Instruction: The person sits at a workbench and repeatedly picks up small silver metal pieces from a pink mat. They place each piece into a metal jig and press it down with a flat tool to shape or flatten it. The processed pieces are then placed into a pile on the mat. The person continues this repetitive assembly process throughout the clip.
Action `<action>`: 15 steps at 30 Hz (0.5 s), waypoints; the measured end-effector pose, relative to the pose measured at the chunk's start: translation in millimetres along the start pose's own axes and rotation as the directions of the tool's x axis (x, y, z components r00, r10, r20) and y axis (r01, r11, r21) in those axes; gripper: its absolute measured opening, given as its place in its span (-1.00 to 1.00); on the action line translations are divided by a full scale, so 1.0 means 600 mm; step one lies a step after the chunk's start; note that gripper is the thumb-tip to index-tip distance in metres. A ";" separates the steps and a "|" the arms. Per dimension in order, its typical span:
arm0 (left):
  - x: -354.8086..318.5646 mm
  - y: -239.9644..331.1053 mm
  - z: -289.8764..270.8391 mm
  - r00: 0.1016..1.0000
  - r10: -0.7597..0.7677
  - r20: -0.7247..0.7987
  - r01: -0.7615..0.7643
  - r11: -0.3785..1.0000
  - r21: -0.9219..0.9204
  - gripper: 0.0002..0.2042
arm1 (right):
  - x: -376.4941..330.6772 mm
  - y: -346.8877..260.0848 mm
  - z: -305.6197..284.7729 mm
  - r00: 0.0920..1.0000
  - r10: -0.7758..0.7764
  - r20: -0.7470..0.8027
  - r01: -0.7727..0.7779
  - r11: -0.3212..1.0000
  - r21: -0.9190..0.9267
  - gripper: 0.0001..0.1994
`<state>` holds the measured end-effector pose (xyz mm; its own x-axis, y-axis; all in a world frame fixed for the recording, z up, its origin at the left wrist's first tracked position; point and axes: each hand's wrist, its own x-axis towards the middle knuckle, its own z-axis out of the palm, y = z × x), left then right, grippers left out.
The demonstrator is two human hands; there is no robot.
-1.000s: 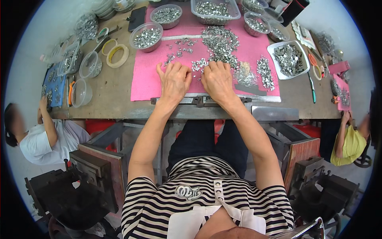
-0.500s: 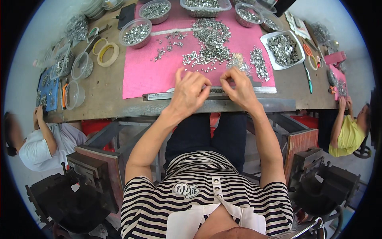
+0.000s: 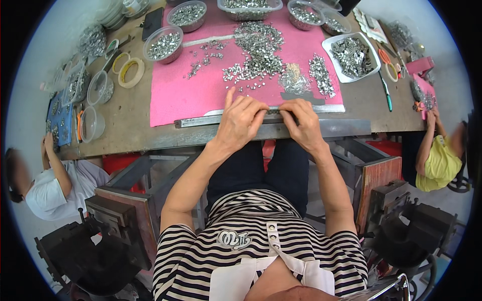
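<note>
A long metal bar [image 3: 201, 121] runs along the near edge of a pink mat [image 3: 170, 103], with small parts in a row at its middle. My left hand [image 3: 240, 120] bends over this bar, thumb and forefinger pinched close to the row. Opposite it, my right hand [image 3: 304, 123] has its thumb and fingers drawn together at the same row. Whatever either pinch holds is too small to make out. Just beyond my right fingers lie a grey strip [image 3: 302, 97] and a heap of thin silvery pins [image 3: 295, 83]. Loose small metal pieces [image 3: 260, 52] spread farther up the mat.
Plastic bowls of metal pieces [image 3: 163, 46] line the far side; a white tray [image 3: 375, 70] of dark metal parts sits right. Tape rolls [image 3: 131, 73] lie left, scissors [image 3: 388, 65] right. People work at the left [image 3: 63, 183] and right [image 3: 442, 155].
My right fingers have come down from above the bar onto it. My left hand stays near the same spot, its thumb and forefinger now closer to the row. The view has shifted slightly.
</note>
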<state>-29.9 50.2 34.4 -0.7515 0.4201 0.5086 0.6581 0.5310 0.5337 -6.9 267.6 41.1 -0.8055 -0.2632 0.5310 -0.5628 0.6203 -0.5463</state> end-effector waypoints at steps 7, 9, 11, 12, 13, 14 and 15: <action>-0.042 -0.017 -0.049 0.986 -0.106 -0.127 0.124 0.982 0.142 -0.77 | -0.044 0.009 -0.013 0.990 0.063 -0.125 -0.074 0.994 -0.084 -0.74; -0.058 -0.023 -0.056 0.988 -0.124 -0.092 0.139 0.974 0.179 -0.75 | -0.055 0.008 -0.012 0.992 0.040 -0.117 -0.055 0.991 -0.121 -0.70; -0.071 -0.020 -0.058 0.988 -0.131 -0.085 0.145 0.970 0.195 -0.77 | -0.064 0.011 -0.004 0.994 0.016 -0.111 -0.030 0.992 -0.126 -0.65; -0.076 -0.021 -0.055 0.987 -0.129 -0.091 0.143 0.976 0.166 -0.77 | -0.067 0.009 -0.002 0.992 0.002 -0.124 -0.021 0.989 -0.147 -0.63; -0.081 -0.022 -0.051 0.987 -0.130 -0.099 0.142 0.981 0.135 -0.77 | -0.071 0.006 0.000 0.990 -0.010 -0.143 -0.014 0.986 -0.163 -0.63; -0.084 -0.023 -0.048 0.986 -0.130 -0.108 0.141 0.984 0.105 -0.77 | -0.077 0.004 0.004 0.987 -0.022 -0.161 -0.007 0.984 -0.179 -0.63; -0.085 -0.022 -0.047 0.986 -0.113 -0.119 0.126 0.987 0.104 -0.76 | -0.083 0.002 0.008 0.983 -0.035 -0.180 -0.001 0.981 -0.196 -0.63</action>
<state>1.1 1.0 20.1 -0.8104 0.2670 0.5215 0.5501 0.6532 0.5203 31.4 278.0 11.0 -0.7388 -0.1473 0.6576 -0.5147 0.7532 -0.4096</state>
